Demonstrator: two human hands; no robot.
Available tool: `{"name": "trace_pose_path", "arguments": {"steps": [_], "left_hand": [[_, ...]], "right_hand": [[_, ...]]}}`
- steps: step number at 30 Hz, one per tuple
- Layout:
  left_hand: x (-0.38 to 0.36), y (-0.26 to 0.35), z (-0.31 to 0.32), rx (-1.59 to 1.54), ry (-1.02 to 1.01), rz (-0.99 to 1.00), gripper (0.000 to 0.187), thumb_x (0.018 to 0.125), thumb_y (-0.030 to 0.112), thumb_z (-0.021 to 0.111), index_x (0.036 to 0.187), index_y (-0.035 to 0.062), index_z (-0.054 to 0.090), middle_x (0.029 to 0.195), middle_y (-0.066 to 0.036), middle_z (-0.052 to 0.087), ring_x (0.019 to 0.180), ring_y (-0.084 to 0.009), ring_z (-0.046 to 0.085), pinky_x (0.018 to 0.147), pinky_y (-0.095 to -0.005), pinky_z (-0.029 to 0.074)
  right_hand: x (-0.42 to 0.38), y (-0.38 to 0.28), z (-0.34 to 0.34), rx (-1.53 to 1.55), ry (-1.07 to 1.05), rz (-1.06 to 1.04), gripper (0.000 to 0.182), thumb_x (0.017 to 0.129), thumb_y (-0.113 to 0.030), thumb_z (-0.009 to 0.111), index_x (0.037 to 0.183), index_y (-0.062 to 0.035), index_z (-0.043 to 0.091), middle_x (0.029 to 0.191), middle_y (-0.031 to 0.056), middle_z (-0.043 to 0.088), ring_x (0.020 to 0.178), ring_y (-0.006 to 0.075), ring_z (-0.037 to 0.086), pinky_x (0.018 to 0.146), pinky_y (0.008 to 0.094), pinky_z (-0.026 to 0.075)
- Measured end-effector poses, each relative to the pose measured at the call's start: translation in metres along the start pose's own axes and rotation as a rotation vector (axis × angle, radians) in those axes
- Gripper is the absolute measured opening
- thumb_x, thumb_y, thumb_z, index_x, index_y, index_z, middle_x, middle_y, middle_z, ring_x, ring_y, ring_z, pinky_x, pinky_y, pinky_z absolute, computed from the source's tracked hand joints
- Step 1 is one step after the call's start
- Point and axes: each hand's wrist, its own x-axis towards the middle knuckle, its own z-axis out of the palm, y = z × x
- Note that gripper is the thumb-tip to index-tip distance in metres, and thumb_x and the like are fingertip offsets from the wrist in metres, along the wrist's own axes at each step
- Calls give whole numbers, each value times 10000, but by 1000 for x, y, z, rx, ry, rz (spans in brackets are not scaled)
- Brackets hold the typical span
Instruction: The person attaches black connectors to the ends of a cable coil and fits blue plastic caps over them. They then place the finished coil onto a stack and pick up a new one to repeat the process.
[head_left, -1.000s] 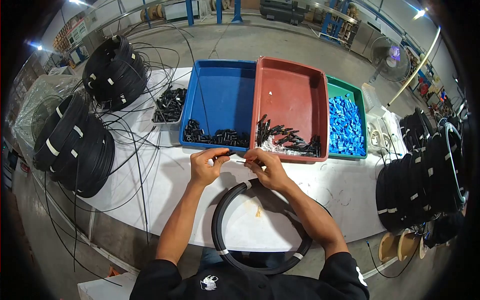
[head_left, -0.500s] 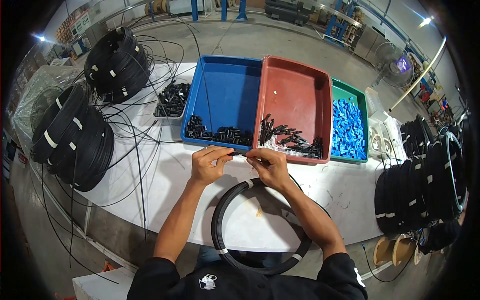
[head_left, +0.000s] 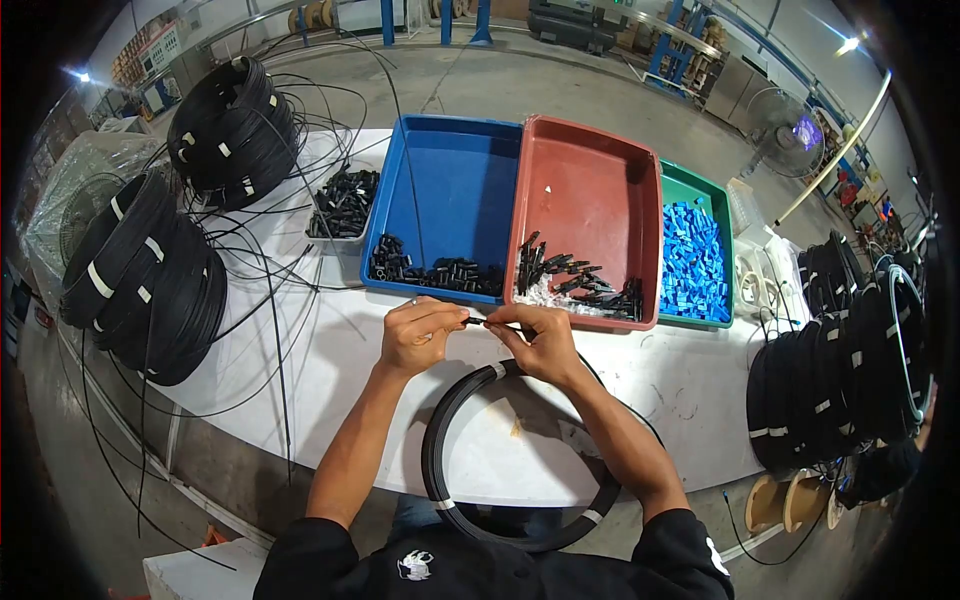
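Both my hands are closed in pinches just in front of the trays, fingertips almost meeting. My left hand (head_left: 418,333) grips a small black connector (head_left: 474,321), partly hidden by the fingers. From the other side, my right hand (head_left: 535,338) pinches the thin black cable at the connector's end. Below my hands lies a coil of black cable (head_left: 434,450), bound with white tape and overhanging the table's near edge. A strand of it runs up beside my right forearm.
A blue tray (head_left: 455,135) holds black sleeves, a red tray (head_left: 590,145) black connectors, a green tray (head_left: 728,250) blue pieces. A small bin of black parts (head_left: 345,200) stands left. Cable coils (head_left: 150,280) with loose strands flank the white table (head_left: 330,400); more coils (head_left: 815,390) stand right.
My fingertips have shifted slightly, and the black connector shows a little more clearly between them. My left hand has lowered a touch. The coil and trays stay put.
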Motion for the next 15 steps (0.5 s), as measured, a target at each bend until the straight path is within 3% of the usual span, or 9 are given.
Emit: {"name": "trace_pose_path", "arguments": {"steps": [10,13,15], "left_hand": [[-1,-1,3,-28,-1,23,219,662,-101,754,831,37,761,830,-81,745,733,-208,716,634,-301,578],[-2,0,4,-65,-6,-4,189,688,-62,785,850,35,763,840,-93,745,735,-214,717,628,-302,577],[-2,2,5,-158,-25,-133,168,705,-65,798,845,17,756,851,-114,751,740,-224,723,652,-300,575]], "right_hand": [[-1,0,-1,49,-55,93,103,859,-31,715,954,-14,750,913,107,755,710,169,699,630,296,523],[-2,10,4,111,-5,40,137,846,-17,717,983,-10,716,907,94,758,690,168,697,606,299,514],[0,11,5,100,27,-11,212,828,-10,726,1024,-15,644,905,87,757,679,190,703,591,307,506]]}}
